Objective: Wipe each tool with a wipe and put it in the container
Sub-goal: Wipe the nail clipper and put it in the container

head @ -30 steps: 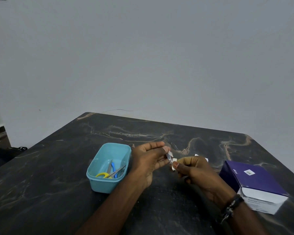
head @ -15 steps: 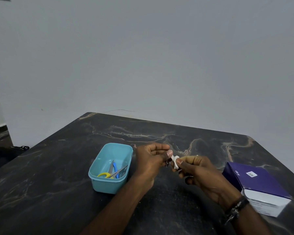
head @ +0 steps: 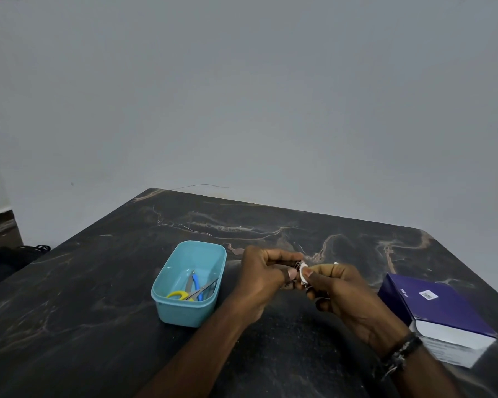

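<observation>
- Hands drawn closer together than a second ago, thumbs now nearly touching over the dark marbled table [head: 104, 282].
- Left hand [head: 263, 278] curled around a small metal tool [head: 297, 265], mostly hidden in the grip, only a glinting tip showing.
- Right hand [head: 335, 285] pinching a white wipe [head: 303, 273] against that tip, the wipe pushed further onto the metal than half a second back.
- Reads as wiping in mid-stroke; tool not yet dropped into the container.
- Blue container [head: 167, 307] just left of the left hand, unmoved, already holding yellow-handled scissors [head: 184, 295] and a blue-handled tool [head: 196, 284].
- Purple box [head: 431, 307] at the right edge of the table, near the right wrist with its dark bracelet [head: 400, 354].
- Plain grey wall [head: 242, 96] behind; dark bag [head: 9, 254] on the floor at far left.
</observation>
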